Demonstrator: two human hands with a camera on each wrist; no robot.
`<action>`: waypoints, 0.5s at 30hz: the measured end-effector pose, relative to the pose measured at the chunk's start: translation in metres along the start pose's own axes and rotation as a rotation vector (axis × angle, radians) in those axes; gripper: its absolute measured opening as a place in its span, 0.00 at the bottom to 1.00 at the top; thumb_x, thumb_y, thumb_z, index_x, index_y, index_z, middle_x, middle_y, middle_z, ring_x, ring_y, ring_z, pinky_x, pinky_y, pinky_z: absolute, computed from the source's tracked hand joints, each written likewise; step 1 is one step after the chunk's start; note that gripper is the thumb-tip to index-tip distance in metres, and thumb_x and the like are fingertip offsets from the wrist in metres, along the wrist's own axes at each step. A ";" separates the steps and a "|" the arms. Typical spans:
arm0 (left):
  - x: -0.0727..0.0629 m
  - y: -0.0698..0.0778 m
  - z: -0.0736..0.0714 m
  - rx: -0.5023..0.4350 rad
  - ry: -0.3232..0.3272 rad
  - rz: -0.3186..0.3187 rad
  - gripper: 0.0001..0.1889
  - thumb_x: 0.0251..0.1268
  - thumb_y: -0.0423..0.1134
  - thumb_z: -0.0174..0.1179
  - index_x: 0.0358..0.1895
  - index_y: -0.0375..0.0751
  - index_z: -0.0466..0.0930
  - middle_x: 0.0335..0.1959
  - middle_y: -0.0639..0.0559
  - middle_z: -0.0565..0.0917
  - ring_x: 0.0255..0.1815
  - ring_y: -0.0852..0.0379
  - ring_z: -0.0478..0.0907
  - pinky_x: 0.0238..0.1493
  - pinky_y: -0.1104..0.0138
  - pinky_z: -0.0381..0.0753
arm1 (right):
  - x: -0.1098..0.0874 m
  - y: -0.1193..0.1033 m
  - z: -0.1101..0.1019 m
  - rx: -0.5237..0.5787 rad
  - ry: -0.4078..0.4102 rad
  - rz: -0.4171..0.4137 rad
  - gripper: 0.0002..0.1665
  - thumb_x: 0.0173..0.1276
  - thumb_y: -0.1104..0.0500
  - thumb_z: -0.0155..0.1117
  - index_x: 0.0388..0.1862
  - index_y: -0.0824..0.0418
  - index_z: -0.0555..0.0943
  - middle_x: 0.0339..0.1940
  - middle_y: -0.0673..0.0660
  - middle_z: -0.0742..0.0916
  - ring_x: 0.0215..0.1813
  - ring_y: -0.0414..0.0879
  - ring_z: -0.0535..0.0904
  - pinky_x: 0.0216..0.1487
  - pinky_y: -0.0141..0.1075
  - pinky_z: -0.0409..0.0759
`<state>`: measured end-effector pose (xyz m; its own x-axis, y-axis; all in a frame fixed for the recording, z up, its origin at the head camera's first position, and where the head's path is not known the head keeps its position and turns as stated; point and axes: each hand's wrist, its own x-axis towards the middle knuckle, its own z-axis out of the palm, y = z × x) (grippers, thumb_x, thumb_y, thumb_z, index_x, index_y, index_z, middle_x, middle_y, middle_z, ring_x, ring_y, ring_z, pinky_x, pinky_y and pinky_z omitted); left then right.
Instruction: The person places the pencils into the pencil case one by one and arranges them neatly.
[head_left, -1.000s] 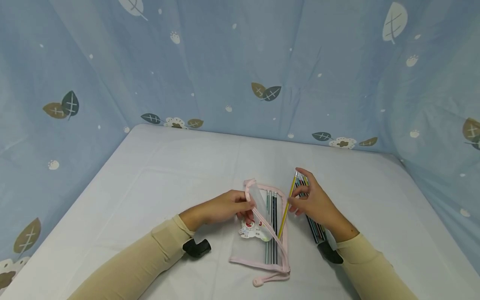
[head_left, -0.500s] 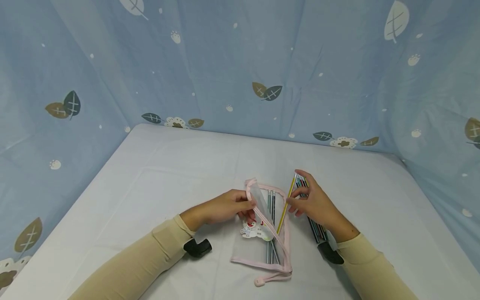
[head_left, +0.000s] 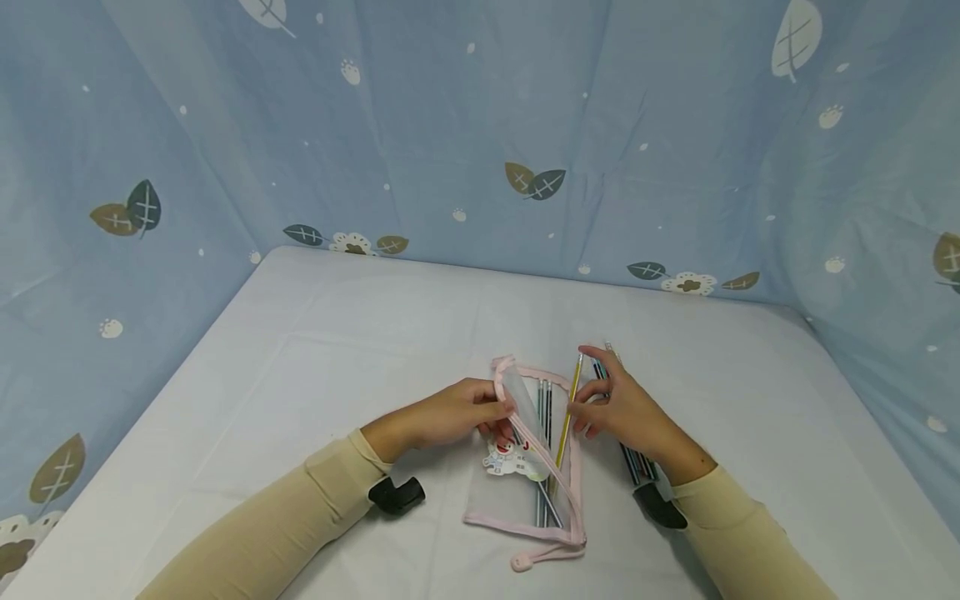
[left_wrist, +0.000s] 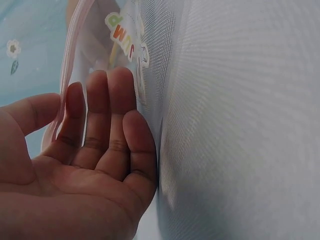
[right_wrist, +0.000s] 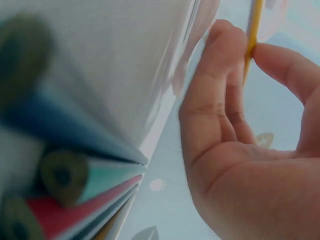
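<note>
My left hand (head_left: 461, 411) pinches the pink-trimmed opening of a see-through mesh pencil pouch (head_left: 487, 504) and lifts its upper side. In the left wrist view the pink edge (left_wrist: 70, 55) runs between thumb and forefinger, the other fingers behind the mesh. A yellow pencil (head_left: 567, 417) is pinched in my right hand (head_left: 630, 417), one fingertip at its top end. Its lower end reaches into the pouch opening. Several dark and silvery pencils (head_left: 542, 500) lie inside the pouch, one slanted. A cartoon sticker (head_left: 510, 460) marks the front.
Several more pencils (head_left: 637, 467) lie in a bunch beneath my right hand and wrist; the right wrist view shows their blunt ends (right_wrist: 62, 175) close up. The pouch's pink zip pull (head_left: 522, 562) lies toward me on the white table (head_left: 360, 333). A patterned blue curtain (head_left: 450, 125) surrounds it.
My right hand has moved slightly left with the yellow pencil, which now stands more upright over the pouch. Inside, one pencil has swung to a slant. My left hand keeps its grip.
</note>
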<state>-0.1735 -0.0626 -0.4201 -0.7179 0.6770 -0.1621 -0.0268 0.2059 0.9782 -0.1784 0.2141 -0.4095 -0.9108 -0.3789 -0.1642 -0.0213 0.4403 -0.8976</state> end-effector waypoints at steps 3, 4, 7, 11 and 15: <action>0.000 0.000 0.000 -0.001 0.002 -0.001 0.13 0.79 0.41 0.51 0.43 0.33 0.79 0.34 0.49 0.86 0.35 0.59 0.82 0.41 0.67 0.79 | 0.000 0.000 0.001 0.003 -0.040 0.010 0.56 0.65 0.64 0.69 0.81 0.56 0.44 0.38 0.62 0.86 0.34 0.53 0.87 0.35 0.45 0.85; 0.000 0.000 0.000 -0.002 0.003 -0.001 0.13 0.79 0.41 0.51 0.43 0.33 0.79 0.34 0.48 0.86 0.35 0.59 0.82 0.41 0.67 0.80 | 0.000 0.001 0.002 0.003 -0.054 0.012 0.56 0.65 0.64 0.69 0.81 0.56 0.44 0.37 0.62 0.86 0.34 0.53 0.87 0.35 0.44 0.85; 0.000 0.000 0.000 -0.002 0.003 -0.001 0.13 0.79 0.40 0.51 0.43 0.33 0.79 0.34 0.48 0.87 0.35 0.60 0.81 0.41 0.67 0.80 | 0.001 0.000 0.003 -0.006 -0.078 0.021 0.57 0.64 0.63 0.71 0.81 0.57 0.45 0.36 0.61 0.86 0.33 0.52 0.86 0.35 0.43 0.85; 0.000 0.000 0.000 -0.002 0.002 -0.004 0.13 0.79 0.40 0.51 0.43 0.33 0.79 0.34 0.47 0.87 0.35 0.60 0.81 0.41 0.67 0.80 | 0.001 0.000 0.005 -0.054 -0.093 0.012 0.55 0.64 0.61 0.71 0.80 0.60 0.47 0.35 0.60 0.87 0.32 0.51 0.84 0.33 0.42 0.83; 0.000 0.000 0.001 -0.003 0.003 -0.005 0.13 0.78 0.40 0.51 0.43 0.33 0.79 0.35 0.46 0.87 0.35 0.60 0.81 0.41 0.67 0.79 | 0.002 0.000 0.005 -0.097 -0.106 0.003 0.53 0.64 0.61 0.71 0.80 0.62 0.49 0.34 0.59 0.87 0.32 0.49 0.83 0.32 0.39 0.82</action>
<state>-0.1733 -0.0619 -0.4200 -0.7197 0.6740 -0.1665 -0.0324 0.2069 0.9778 -0.1776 0.2095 -0.4122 -0.8624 -0.4588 -0.2138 -0.0630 0.5165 -0.8540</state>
